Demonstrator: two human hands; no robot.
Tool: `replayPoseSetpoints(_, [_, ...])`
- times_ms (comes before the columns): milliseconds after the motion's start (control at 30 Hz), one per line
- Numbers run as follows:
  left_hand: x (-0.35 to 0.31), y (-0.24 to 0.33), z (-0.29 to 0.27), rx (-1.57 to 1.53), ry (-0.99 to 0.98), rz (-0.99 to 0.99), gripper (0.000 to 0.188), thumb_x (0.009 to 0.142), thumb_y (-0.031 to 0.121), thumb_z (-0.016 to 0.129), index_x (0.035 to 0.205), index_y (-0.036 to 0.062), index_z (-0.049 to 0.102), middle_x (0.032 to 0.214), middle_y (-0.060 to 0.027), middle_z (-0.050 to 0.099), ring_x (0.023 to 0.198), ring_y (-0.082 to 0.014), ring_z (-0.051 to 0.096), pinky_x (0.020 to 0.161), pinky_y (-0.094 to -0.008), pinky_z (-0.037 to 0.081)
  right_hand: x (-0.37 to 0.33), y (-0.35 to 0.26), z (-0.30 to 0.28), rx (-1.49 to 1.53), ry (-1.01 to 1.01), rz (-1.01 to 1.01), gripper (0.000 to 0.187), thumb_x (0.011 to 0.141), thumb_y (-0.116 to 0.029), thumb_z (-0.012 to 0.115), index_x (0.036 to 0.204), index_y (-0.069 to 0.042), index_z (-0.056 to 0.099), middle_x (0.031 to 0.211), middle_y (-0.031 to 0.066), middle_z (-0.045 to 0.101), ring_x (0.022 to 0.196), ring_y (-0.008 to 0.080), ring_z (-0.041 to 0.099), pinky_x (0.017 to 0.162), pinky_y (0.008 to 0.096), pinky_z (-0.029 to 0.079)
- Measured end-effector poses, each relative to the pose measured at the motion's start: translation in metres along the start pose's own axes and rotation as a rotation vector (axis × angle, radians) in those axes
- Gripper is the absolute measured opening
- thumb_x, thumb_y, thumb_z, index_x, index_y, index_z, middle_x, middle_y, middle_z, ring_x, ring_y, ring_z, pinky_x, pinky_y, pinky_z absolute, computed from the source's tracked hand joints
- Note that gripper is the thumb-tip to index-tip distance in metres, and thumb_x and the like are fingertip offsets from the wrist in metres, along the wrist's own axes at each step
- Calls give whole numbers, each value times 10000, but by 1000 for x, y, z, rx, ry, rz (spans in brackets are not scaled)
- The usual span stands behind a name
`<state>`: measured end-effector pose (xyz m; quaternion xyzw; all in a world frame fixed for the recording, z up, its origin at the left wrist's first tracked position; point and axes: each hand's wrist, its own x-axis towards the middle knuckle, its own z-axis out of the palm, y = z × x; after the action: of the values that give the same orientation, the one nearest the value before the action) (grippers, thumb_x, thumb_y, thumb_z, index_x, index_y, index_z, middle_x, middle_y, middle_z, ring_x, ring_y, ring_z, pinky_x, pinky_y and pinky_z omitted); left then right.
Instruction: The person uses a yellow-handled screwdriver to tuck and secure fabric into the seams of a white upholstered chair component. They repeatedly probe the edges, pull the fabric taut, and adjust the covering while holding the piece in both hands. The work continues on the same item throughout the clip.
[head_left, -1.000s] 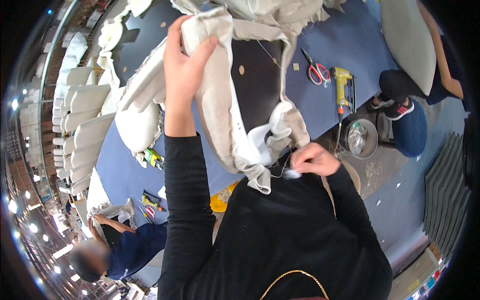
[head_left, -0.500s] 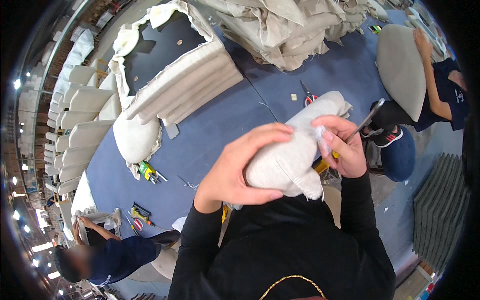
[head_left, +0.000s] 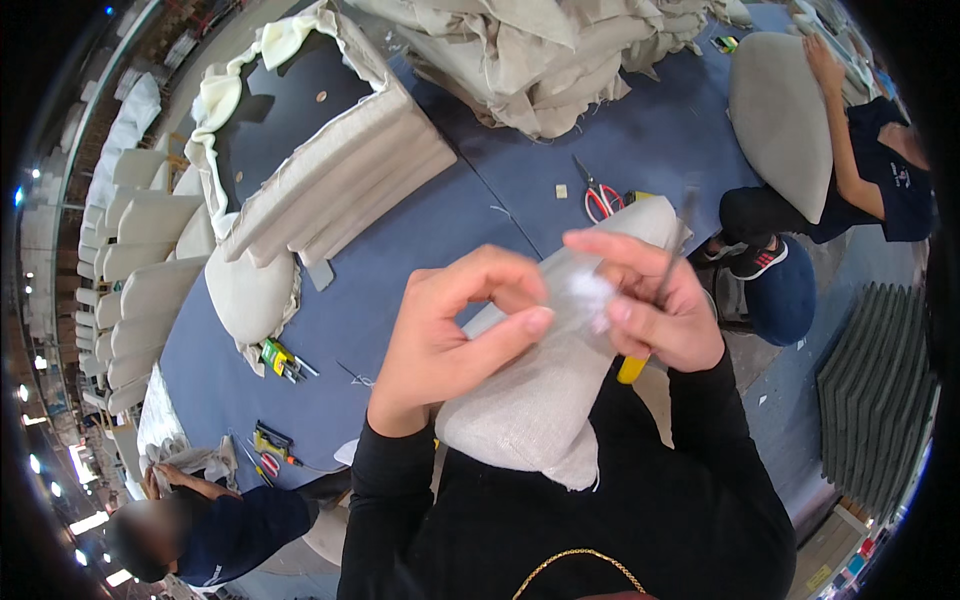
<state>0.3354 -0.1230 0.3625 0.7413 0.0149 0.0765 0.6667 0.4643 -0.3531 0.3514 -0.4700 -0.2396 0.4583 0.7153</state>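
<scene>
A light beige fabric-covered padded piece [head_left: 530, 395] lies slanted against my front, its lower end near my lap. Over its left side my left hand [head_left: 450, 335] is curved, with thumb and fingers apart and nothing between them. My right hand [head_left: 660, 310] is closed round a thin tool with a metal shaft and a yellow handle [head_left: 632, 369]. The shaft points up past the knuckles, blurred. A tuft of white stuffing [head_left: 590, 288], also blurred, is at the fingertips of that same hand.
Red-handled scissors [head_left: 603, 200] lie beyond the padded piece on the blue table [head_left: 400, 240]. A beige upholstered frame [head_left: 340, 180] stands far left, beside a fabric heap [head_left: 540, 60]. Co-workers sit at left and right. Grey stacked panels [head_left: 875, 390] stand at right.
My left hand has let go of the padded piece, which now sits lower, toward my lap. The right hand has shifted slightly left with the tool and stuffing.
</scene>
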Motion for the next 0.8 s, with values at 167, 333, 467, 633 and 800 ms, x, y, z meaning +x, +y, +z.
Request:
replayPoseSetpoints(167, [18,-3,13,182,-21,160,200,905,58,834,1081,13,752,902,-39,754,755,-124,699,719,-273,564,8,1,3,-10,37,18,566,1013,-86,730,1512,-25,470,867,22,718,564,32,503,535,208,364])
replayPoseSetpoints(333, [15,-8,6,-141,-55,-44,144,973,96,786,1065,2,728,866,-40,727,730,-121,661,671,-284,533,14,15,-6,79,54,-94,394,1013,-78,708,1362,-56,528,803,31,682,522,26,460,479,211,317])
replayPoseSetpoints(467, [12,-22,-11,-848,-19,109,93,1020,89,727,1050,3,708,871,-53,680,737,-133,615,659,-286,491,21,25,-19,456,210,-109,327,1026,-63,664,1328,-75,540,762,17,634,470,15,381,430,205,254])
replayPoseSetpoints(633, [16,-29,-12,-316,197,138,173,933,-22,799,1098,-29,745,928,-61,688,810,-137,642,790,-275,529,26,19,-9,266,134,-84,309,1036,-71,659,1338,-57,593,797,3,659,492,11,431,449,183,289])
replayPoseSetpoints(800, [16,-3,-1,-191,245,-29,285,925,3,819,1197,-7,735,971,-62,786,849,-108,717,781,-246,547,34,7,20,-127,51,-56,395,993,-74,768,1368,-6,665,942,40,761,651,9,583,550,192,422])
